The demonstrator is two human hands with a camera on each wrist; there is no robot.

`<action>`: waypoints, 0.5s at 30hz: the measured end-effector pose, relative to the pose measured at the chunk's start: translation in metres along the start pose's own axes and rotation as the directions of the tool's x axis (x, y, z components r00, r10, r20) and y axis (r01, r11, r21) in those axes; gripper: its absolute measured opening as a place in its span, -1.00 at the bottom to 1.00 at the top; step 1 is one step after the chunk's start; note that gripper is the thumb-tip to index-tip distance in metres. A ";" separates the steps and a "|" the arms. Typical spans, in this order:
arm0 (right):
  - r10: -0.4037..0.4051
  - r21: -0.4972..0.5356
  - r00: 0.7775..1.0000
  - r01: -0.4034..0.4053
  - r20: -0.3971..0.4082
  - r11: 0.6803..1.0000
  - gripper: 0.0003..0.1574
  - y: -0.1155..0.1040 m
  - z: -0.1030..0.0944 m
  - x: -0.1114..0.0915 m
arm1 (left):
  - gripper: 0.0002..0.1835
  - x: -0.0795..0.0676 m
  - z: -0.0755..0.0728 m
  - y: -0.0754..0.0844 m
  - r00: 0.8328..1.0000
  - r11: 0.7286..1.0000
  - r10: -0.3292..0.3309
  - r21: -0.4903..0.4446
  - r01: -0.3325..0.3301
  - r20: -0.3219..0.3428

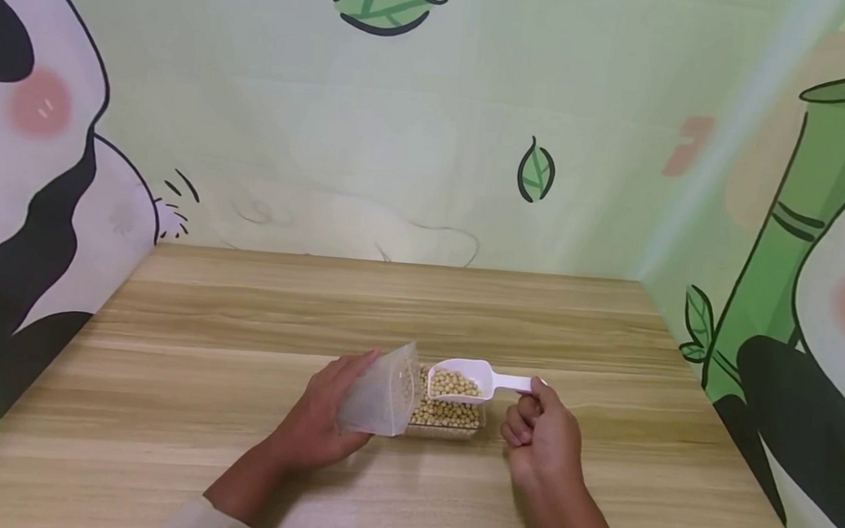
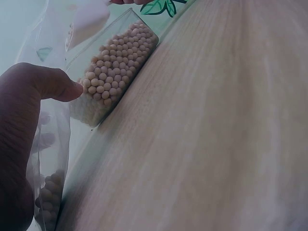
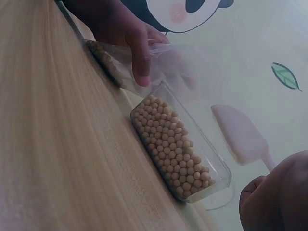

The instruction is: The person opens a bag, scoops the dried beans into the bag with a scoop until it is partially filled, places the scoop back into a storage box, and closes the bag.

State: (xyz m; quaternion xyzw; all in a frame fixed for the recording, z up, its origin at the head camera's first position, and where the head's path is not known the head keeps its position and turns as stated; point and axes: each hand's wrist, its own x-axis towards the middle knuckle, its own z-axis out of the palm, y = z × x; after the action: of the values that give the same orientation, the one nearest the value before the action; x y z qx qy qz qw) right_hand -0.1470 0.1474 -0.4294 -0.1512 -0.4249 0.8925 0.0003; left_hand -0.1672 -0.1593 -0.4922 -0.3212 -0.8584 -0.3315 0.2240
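Observation:
My left hand (image 1: 324,412) grips a clear plastic bag (image 1: 376,396), tilted with its mouth facing right. Soybeans (image 2: 49,204) lie low inside the bag in the left wrist view. My right hand (image 1: 550,441) pinches the handle of a white scoop (image 1: 486,377), which carries a heap of soybeans. Below the scoop, a clear rectangular container (image 1: 447,433) sits on the table, filled with more soybeans (image 3: 168,144). In the right wrist view the scoop hangs above the container, apart from it. The bag's mouth overlaps the container's left end in the head view.
The wood-grain table (image 1: 202,363) stretches out on both sides of the container. Behind it stands a pale green wall (image 1: 439,134) printed with leaves, bamboo and pandas, with similar panels at both sides.

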 end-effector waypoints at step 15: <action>-0.005 0.003 0.978 0.004 0.210 1.000 -0.45 0.000 0.002 -0.005 | 0.08 0.000 0.000 0.001 1.000 1.000 -0.001 0.003 0.001 -0.002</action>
State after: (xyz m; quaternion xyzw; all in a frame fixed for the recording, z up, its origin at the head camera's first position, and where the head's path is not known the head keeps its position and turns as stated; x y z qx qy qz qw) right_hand -0.1431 0.1456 -0.4266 -0.0550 -0.4217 0.9041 -0.0423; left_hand -0.1671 -0.1588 -0.4916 -0.3204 -0.8587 -0.3307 0.2250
